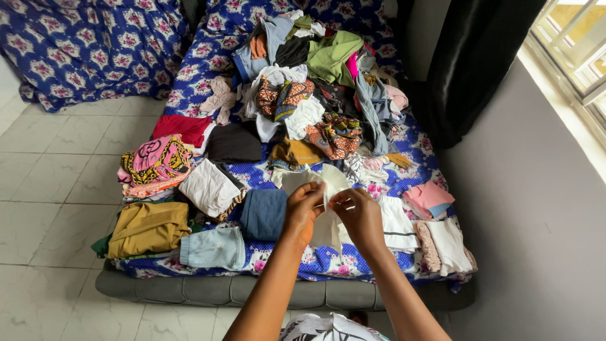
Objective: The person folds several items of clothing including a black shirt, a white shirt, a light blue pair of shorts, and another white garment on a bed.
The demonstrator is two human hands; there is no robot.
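Observation:
My left hand (303, 211) and my right hand (360, 215) are raised together above the near part of the mattress (208, 289). Both pinch a small white garment (329, 183). Its top fans out above my fingers and the rest hangs down between my wrists. A big heap of unfolded clothes (315, 82) covers the far half of the bed. Folded pieces lie around my hands: a navy one (264, 213), a light denim one (213, 248) and a mustard one (148, 227) on the left, white and pink ones (429, 197) on the right.
The mattress lies on a white tiled floor (50, 208) under a blue floral sheet (328, 262). A second blue floral bundle (82, 44) sits at the far left. A grey wall (536, 221), a dark curtain (473, 63) and a window (577, 44) border the right.

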